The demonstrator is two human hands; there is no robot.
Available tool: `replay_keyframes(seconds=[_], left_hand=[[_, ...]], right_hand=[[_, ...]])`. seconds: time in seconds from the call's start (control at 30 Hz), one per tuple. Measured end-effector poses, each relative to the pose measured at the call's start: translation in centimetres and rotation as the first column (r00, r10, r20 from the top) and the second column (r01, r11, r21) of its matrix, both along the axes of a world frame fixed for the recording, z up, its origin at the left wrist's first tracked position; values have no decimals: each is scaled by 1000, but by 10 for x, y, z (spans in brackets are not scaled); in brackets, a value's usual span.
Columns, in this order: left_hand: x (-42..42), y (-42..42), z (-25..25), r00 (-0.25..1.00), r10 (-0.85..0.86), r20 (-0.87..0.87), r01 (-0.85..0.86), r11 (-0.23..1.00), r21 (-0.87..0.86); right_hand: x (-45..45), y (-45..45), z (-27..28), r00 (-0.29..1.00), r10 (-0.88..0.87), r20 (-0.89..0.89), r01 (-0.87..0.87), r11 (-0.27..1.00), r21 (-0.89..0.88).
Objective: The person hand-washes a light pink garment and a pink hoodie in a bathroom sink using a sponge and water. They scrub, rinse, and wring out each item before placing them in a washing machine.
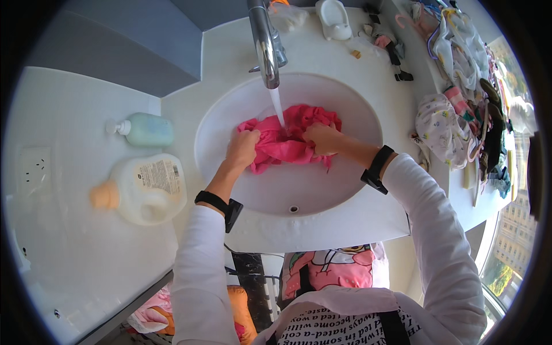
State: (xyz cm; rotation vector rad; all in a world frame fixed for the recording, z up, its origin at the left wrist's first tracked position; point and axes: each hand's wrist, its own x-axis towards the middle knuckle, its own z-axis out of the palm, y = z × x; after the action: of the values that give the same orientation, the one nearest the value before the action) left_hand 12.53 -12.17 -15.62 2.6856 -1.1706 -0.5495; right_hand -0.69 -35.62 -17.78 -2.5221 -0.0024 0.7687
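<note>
A wet pink cloth garment (282,148) lies bunched in the white oval washbasin (276,194). My left hand (243,147) grips its left end, and my right hand (324,138) grips it on the right. Between the two hands the fabric is spread and folded. Water runs from the chrome faucet (267,56) onto the middle of the garment. Part of the cloth is hidden under my fingers. Each wrist wears a black strap.
Left of the basin are a pale green pump bottle (150,130) and a white detergent jug (151,189) with an orange cap. A white soap dish (334,21) stands behind the basin. Clothes on hangers (461,51) and a patterned white garment (444,129) crowd the right ledge.
</note>
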Motion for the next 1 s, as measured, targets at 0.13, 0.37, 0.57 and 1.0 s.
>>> replay_keyframes(seconds=[0.13,0.37,0.57,1.0], left_hand=[[23,30,44,915,303,-265,-323,946,-33],[2,-11,77,749,179,-638,-608,570,-553],[-14,-20,54,877,-24,-479,-144,939,-312],[-36,-20,-16,897,55,-439,127,918,375]], right_hand=[[-3,-23,75,898,-435,-62,432,850,301],[-32,-7,162,815,-370,445,117,858,499],[-69,1,75,971,112,209,-132,988,85],[-25,31,23,988,42,-146,-79,963,-256]])
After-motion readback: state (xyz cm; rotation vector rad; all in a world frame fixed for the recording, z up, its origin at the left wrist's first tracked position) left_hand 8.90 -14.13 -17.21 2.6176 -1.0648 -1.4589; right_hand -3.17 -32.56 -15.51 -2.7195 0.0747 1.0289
